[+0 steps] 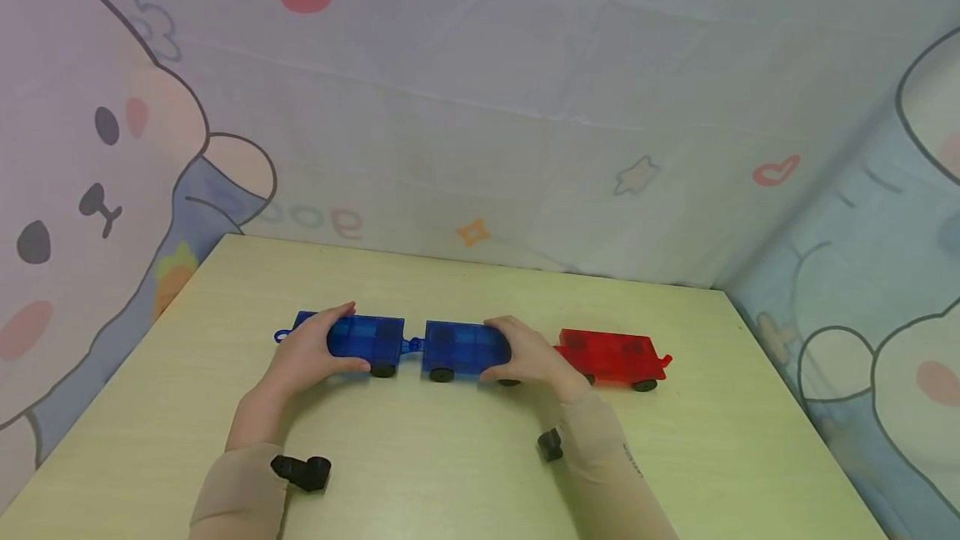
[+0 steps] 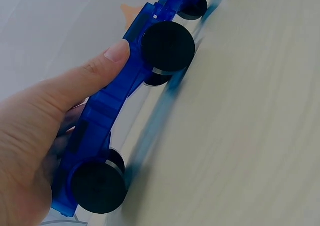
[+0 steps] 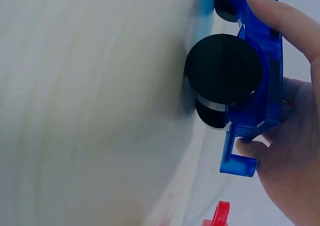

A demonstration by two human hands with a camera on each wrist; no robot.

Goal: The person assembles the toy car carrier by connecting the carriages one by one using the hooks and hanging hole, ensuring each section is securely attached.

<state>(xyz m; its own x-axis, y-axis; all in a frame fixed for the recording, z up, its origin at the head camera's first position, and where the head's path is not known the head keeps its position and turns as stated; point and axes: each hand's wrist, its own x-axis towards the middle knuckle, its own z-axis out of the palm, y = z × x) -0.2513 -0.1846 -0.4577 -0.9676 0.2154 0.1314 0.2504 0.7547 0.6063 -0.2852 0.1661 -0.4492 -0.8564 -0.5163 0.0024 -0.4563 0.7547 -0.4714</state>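
Observation:
In the head view, two translucent blue toy train cars stand in a row on the table, with a blue coupling (image 1: pixel 411 346) between them. My left hand (image 1: pixel 303 357) grips the left blue train car (image 1: pixel 371 338), thumb on the near side and fingers over the far side. The right blue train car (image 1: pixel 459 346) is held by its right end between the thumb and fingers of my right hand (image 1: pixel 532 357). A red train car (image 1: pixel 611 357) sits just right of that hand. In the right wrist view, a blue hook (image 3: pixel 237 165) hangs apart from a red ring (image 3: pixel 221 213).
Beneath everything is a pale wooden table (image 1: pixel 435 457). A cartoon-printed cloth (image 1: pixel 480 107) rises behind its far edge and along both sides. Black wrist devices (image 1: pixel 307 473) stick out inward from both sleeves.

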